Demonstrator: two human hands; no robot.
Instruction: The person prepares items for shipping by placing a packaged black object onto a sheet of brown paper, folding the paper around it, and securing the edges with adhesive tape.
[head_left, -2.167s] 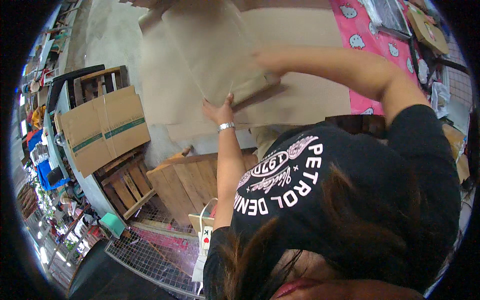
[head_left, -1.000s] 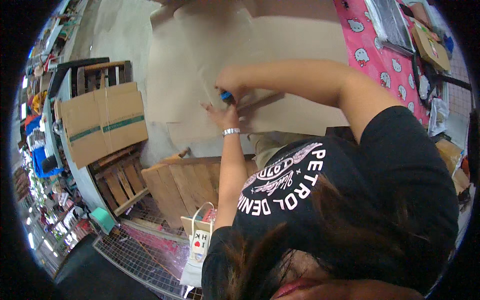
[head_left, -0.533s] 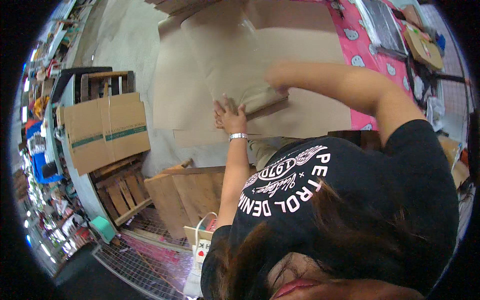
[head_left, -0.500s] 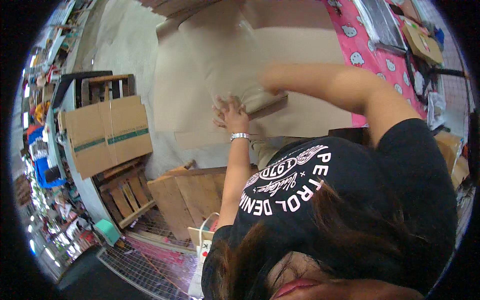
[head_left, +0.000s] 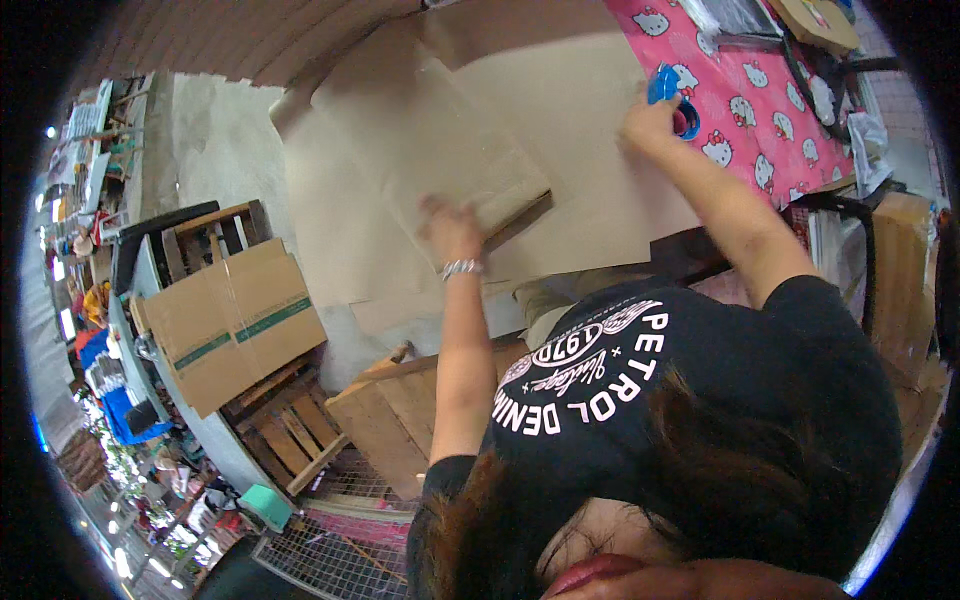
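Note:
A large sheet of brown kraft paper (head_left: 590, 200) lies spread before me. Part of it is folded over into a flat layered piece (head_left: 490, 170), whose near edge shows some thickness. My left hand (head_left: 452, 228), slightly blurred, is at this fold's near left side with its fingers apart and nothing in them. At the paper's right edge, my right hand (head_left: 650, 122) grips a blue tape dispenser (head_left: 664, 84), with a round roll showing beside the fingers.
Pink cartoon-print covering (head_left: 770, 120) lies to the right of the paper. Flattened cardboard boxes (head_left: 235, 325) rest on a bench at left, above wooden slats (head_left: 290, 430). A wooden board (head_left: 385, 420) stands near my left arm. Corrugated material (head_left: 230, 40) hangs at the far edge.
My right hand has moved from over the paper to its right edge, where the blue tape dispenser is now in its grip. My left hand remains by the fold. The whole view has shifted.

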